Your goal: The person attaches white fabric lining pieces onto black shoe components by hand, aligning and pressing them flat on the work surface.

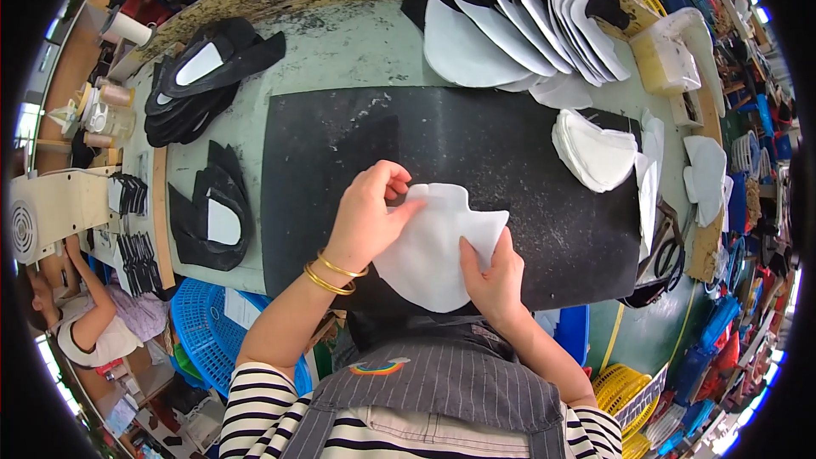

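A thin white shoe-shaped cut piece (429,246), notched along its far edge, is held above the near part of a black mat (340,144). My left hand (370,208) pinches its far left edge, with the thumb on top and the fingers curled. My right hand (495,279) grips the right side; its thumb lies over the piece and its other fingers are mostly hidden beneath. A stack of white padded pieces (593,151) lies on the mat to the right. Two gold bangles circle my left wrist.
White curved pieces (501,38) fan out over black ones at the back. Black pieces with white patches (204,68) are piled at left, another pile (212,217) nearer. Scissors (670,257) lie at the right edge. A blue basket (204,331) stands below left. Another person (93,314) sits far left.
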Motion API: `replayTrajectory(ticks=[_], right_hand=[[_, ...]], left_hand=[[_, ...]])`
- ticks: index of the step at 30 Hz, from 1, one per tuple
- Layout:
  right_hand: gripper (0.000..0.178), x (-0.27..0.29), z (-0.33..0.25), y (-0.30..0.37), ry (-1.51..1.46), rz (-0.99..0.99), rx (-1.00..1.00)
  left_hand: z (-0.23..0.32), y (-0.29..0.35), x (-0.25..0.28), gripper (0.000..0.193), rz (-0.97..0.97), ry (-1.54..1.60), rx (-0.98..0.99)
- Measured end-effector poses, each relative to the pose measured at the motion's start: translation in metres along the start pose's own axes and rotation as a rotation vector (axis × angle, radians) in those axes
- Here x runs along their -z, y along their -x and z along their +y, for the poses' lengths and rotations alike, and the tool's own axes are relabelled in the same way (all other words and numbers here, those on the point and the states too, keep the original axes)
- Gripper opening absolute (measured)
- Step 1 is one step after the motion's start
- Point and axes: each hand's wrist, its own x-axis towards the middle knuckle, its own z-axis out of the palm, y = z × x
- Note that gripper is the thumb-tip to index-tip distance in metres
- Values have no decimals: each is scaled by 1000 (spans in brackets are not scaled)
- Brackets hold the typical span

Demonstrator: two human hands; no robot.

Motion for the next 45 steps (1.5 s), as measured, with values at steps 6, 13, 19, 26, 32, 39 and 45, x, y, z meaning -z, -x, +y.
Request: replayTrajectory(ticks=[6, 13, 19, 26, 32, 39, 45], right_hand=[[18, 0, -1, 1, 9, -14, -20], [17, -2, -1, -2, 0, -2, -7], [18, 0, 2, 0, 38, 8, -3], [18, 5, -2, -5, 36, 43, 49], [16, 32, 4, -7, 99, -12, -175], [14, 36, -2, -14, -18, -73, -385], [24, 28, 1, -12, 814, -25, 41]], left_hand=[[1, -2, -1, 24, -31, 162, 176], [0, -1, -5, 21, 13, 110, 144], [4, 1, -9, 30, 221, -436, -447], [1, 12, -23, 37, -202, -140, -525], [0, 11, -20, 50, -262, -232, -628], [2, 19, -21, 68, -319, -262, -649], [17, 70, -23, 56, -459, -433, -667]])
